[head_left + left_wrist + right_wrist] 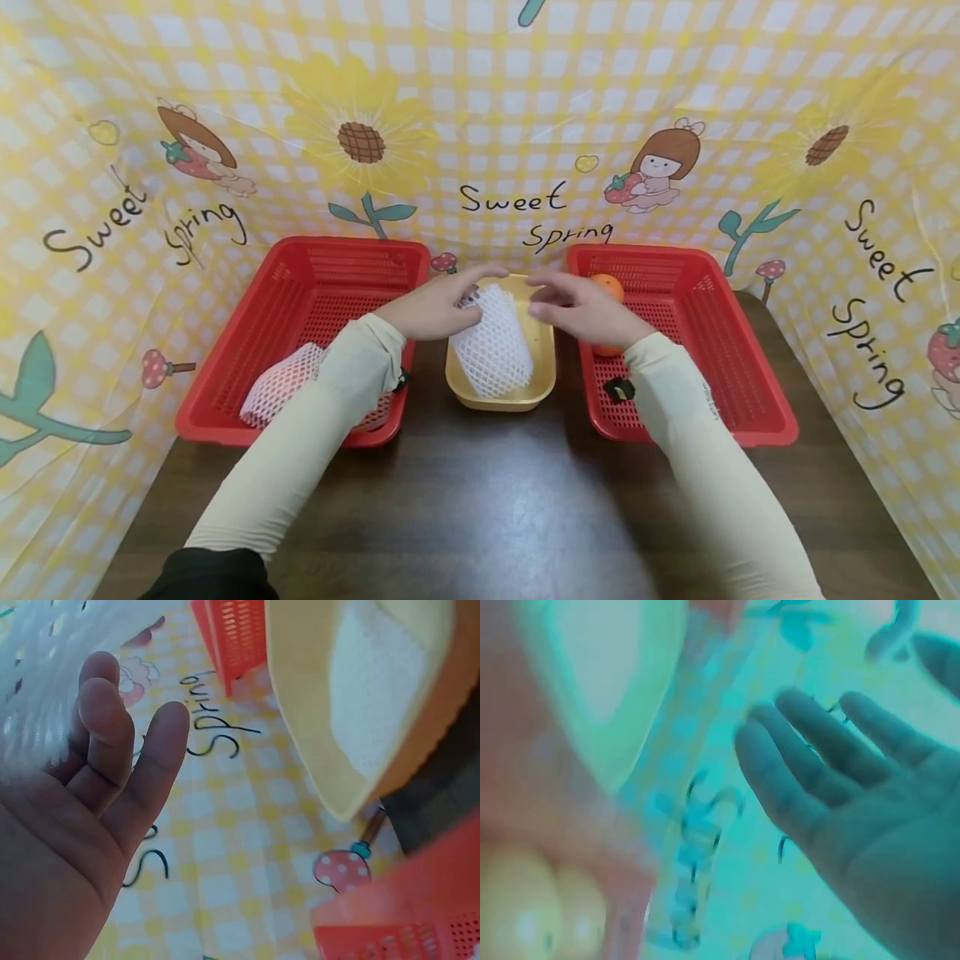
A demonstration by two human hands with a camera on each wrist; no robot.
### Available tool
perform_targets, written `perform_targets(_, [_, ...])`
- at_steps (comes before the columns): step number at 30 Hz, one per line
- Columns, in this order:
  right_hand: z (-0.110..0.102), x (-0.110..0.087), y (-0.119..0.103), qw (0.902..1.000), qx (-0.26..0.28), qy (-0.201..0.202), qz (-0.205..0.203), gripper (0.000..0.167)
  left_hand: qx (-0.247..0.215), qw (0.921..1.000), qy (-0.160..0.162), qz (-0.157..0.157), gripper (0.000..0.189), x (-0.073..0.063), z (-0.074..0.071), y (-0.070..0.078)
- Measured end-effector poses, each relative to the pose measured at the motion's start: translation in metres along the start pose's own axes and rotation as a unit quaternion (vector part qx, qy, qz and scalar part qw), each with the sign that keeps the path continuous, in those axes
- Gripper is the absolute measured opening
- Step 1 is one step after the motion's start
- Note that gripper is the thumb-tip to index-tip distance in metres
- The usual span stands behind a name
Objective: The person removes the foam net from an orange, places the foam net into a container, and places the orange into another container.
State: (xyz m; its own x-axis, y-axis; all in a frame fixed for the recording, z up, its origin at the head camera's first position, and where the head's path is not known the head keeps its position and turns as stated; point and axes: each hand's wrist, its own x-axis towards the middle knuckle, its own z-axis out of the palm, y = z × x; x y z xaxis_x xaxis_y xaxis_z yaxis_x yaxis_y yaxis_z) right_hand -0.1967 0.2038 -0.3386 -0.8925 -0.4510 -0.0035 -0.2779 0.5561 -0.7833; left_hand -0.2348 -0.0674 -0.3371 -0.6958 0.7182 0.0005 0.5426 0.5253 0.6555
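A white foam net sleeve [495,354] slants over the shallow yellow tray [546,379] in the head view. My left hand [431,308] pinches its upper end, thumb on the near side. In the left wrist view the net [34,697] covers part of that hand [82,817], and its outer fingers are loosely bent. Across the tray, my right hand [588,308] hovers by the right red basket's inner edge, holding nothing. Its fingers [772,776] are nearly straight in the right wrist view. Below it, two oranges [609,285] partly show inside that basket.
Red baskets stand on both sides of the tray, the left [300,267] and the right [750,367]. Another foam net [285,383] lies in the left one, partly behind my forearm. A yellow checked cloth [480,108] rises behind the dark table [480,500].
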Motion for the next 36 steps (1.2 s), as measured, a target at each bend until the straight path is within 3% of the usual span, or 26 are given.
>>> perform_targets(4, [0.017,0.008,-0.008,0.9945,0.066,-0.079,-0.019,0.054,-0.026,0.9995,0.007,0.017,0.060,0.004,0.003,0.006])
perform_targets(8, [0.029,0.014,-0.007,0.9895,0.112,-0.090,-0.015,0.033,-0.063,0.9975,0.005,0.031,0.055,0.002,0.005,0.007])
perform_targets(14, [0.037,0.015,-0.007,0.9876,0.155,-0.001,0.020,0.028,-0.095,0.9952,0.015,0.017,0.058,-0.004,0.002,0.003])
perform_targets(17, [0.042,0.018,-0.007,0.9777,0.197,0.065,0.037,0.031,-0.101,0.9941,0.039,-0.001,0.065,-0.004,0.001,0.001])
perform_targets(19, [0.045,0.021,-0.007,0.9659,0.224,0.115,0.060,0.033,-0.124,0.9903,0.061,-0.018,0.069,-0.001,0.001,-0.002])
perform_targets(21, [0.047,0.025,-0.007,0.9514,0.247,0.164,0.082,0.037,-0.162,0.9827,0.083,-0.037,0.075,0.002,0.002,-0.004])
perform_targets(24, [0.049,0.031,-0.007,0.9292,0.275,0.217,0.118,0.043,-0.233,0.9630,0.117,-0.068,0.085,0.010,0.006,-0.006])
perform_targets(27, [0.051,0.036,-0.005,0.9154,0.287,0.243,0.143,0.046,-0.274,0.9470,0.141,-0.091,0.086,0.018,0.010,-0.006])
perform_targets(28, [0.051,0.037,-0.004,0.9131,0.287,0.248,0.150,0.046,-0.274,0.9458,0.148,-0.093,0.082,0.020,0.011,-0.006])
perform_targets(33, [0.051,0.041,0.002,0.9219,0.235,0.263,0.159,0.048,-0.219,0.9562,0.161,-0.109,0.056,0.031,0.016,-0.008])
perform_targets(36, [0.050,0.041,0.006,0.9397,0.170,0.261,0.142,0.053,-0.189,0.9595,0.165,-0.129,0.061,0.036,0.020,-0.011])
